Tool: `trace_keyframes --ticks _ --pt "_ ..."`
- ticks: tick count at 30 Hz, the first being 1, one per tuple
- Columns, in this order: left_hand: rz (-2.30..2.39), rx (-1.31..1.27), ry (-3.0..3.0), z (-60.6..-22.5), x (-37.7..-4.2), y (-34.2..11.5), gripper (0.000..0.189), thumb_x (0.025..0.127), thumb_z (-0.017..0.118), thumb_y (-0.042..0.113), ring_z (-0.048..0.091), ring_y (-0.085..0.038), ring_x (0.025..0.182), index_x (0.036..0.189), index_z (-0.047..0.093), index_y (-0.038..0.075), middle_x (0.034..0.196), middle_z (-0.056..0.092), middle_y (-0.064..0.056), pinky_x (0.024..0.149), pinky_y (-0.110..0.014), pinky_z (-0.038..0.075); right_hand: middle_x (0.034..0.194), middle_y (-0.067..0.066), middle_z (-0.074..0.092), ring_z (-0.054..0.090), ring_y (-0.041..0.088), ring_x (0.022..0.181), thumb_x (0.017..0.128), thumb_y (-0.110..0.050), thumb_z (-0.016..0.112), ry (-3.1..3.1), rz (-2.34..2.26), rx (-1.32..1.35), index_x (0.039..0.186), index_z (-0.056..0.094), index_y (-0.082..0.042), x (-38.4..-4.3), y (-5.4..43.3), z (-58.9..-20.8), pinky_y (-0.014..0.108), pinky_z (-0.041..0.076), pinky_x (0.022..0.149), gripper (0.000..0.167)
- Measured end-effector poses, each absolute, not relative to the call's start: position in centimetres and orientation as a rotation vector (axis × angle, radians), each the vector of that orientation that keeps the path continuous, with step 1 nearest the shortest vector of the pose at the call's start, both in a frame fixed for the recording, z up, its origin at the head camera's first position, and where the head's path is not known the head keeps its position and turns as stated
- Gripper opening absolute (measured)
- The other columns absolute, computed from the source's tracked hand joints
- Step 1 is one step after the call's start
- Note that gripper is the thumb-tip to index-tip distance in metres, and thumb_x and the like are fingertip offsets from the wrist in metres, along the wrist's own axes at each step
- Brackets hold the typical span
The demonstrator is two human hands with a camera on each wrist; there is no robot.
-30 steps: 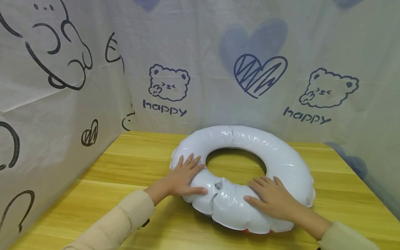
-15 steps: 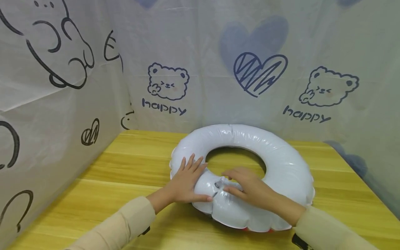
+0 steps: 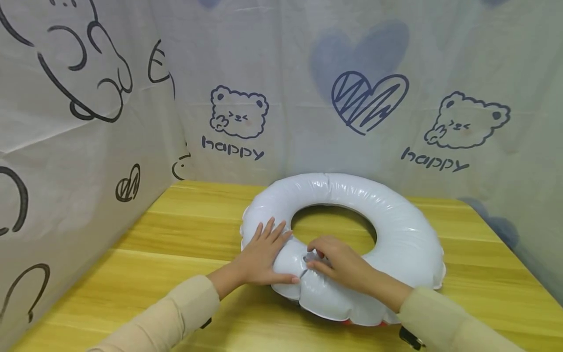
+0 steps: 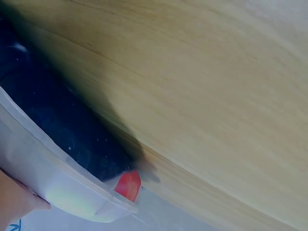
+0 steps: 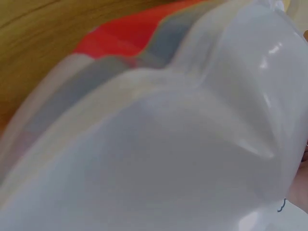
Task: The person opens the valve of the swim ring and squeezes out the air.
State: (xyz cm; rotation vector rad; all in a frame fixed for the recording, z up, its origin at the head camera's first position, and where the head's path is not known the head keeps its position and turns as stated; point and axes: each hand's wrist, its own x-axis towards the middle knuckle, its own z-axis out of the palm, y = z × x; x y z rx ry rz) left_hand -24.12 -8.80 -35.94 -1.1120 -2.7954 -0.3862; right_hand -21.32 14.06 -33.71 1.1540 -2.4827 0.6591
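Observation:
A white inflatable swim ring (image 3: 404,225) lies on the table, its near rim puckered along the seam. My left hand (image 3: 264,256) rests spread on the ring's left side, thumb pointing right. At the near inner part of the ring, my right hand (image 3: 340,261) has thumb and index finger curled at the small clear valve (image 3: 310,256), pinching it; the fingers partly cover it. In the left wrist view, the ring's underside (image 4: 62,120) looks dark blue with a red patch (image 4: 128,185). Red and grey print (image 5: 130,36) shows below the seam in the right wrist view.
The wood-grain table (image 3: 184,220) extends around the ring. Behind it hangs a pale cloth (image 3: 299,132) printed with bears and hearts, close to the ring's far edge. Another printed cloth (image 3: 79,161) borders the left side.
My right hand has moved left from the ring's near right side to the valve, its fingers closing there. My left hand has shifted only slightly and stays on the ring.

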Motion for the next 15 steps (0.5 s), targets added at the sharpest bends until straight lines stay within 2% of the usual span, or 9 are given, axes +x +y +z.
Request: trace_keyframes --ticks 3,7,10,15 --pt "-0.379 -1.111 -2.799 -36.07 -24.13 -8.84 0.117 0.067 0.019 0.091 0.008 -0.044 0.141 0.144 0.03 0.004 0.153 0.019 -0.02 0.112 -0.06 0.008 0.076 -0.003 0.052 0.046 0.008 0.072 0.082 -0.017 0.068 -2.496 0.67 1.15 0.094 0.06 -0.004 -21.33 13.9 -33.8 0.023 0.042 0.066 0.019" --pt "-0.359 -1.11 -2.801 -36.16 -24.14 -8.89 0.113 0.07 0.024 0.089 0.008 -0.043 0.142 0.144 0.03 0.005 0.153 0.02 -0.02 0.112 -0.059 0.009 0.074 -0.003 0.052 0.045 0.007 0.07 0.082 -0.016 0.068 -2.495 0.681 1.154 0.092 0.06 -0.005 -21.42 13.64 -34.0 0.021 0.041 0.064 0.017" --pt "-0.35 -1.107 -2.797 -36.27 -24.1 -8.92 0.11 0.072 0.028 0.088 0.009 -0.043 0.142 0.144 0.031 0.005 0.153 0.021 -0.019 0.112 -0.059 0.009 0.075 -0.002 0.054 0.046 0.007 0.07 0.083 -0.014 0.067 -2.463 0.69 1.178 0.092 0.06 -0.004 -21.51 13.5 -34.27 0.021 0.042 0.063 0.015" --pt "-0.348 -1.108 -2.775 -36.52 -24.02 -8.93 0.109 0.072 0.025 0.088 0.011 -0.043 0.141 0.143 0.032 0.005 0.152 0.023 -0.019 0.112 -0.059 0.011 0.079 0.001 0.06 0.051 0.009 0.073 0.084 -0.01 0.064 -2.429 0.711 1.201 0.09 0.06 -0.004 -21.49 13.41 -34.48 0.023 0.046 0.067 0.009"
